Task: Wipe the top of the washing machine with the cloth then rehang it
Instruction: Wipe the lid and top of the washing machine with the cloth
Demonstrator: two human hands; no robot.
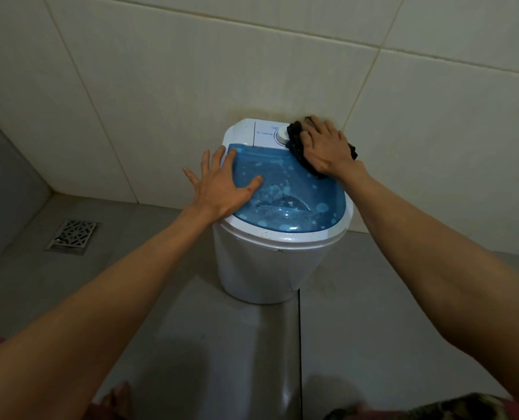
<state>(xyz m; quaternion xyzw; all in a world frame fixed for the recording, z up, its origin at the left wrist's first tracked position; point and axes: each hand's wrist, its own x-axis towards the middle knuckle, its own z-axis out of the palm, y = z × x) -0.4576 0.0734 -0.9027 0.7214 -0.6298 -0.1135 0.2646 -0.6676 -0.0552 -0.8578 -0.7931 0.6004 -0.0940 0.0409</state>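
A small white washing machine (264, 265) stands on the floor against the tiled wall. Its blue see-through lid (285, 195) is speckled with pale spots. A white control panel with a round dial (282, 135) runs along its back edge. My right hand (328, 148) lies flat, pressing a dark cloth (297, 144) onto the lid's back right corner, beside the dial. My left hand (222, 183) rests flat with spread fingers on the lid's left side, holding nothing.
A metal floor drain (73, 235) is set in the grey floor at the left. Pale wall tiles rise right behind the machine. My bare feet show at the bottom edge, in front of the machine.
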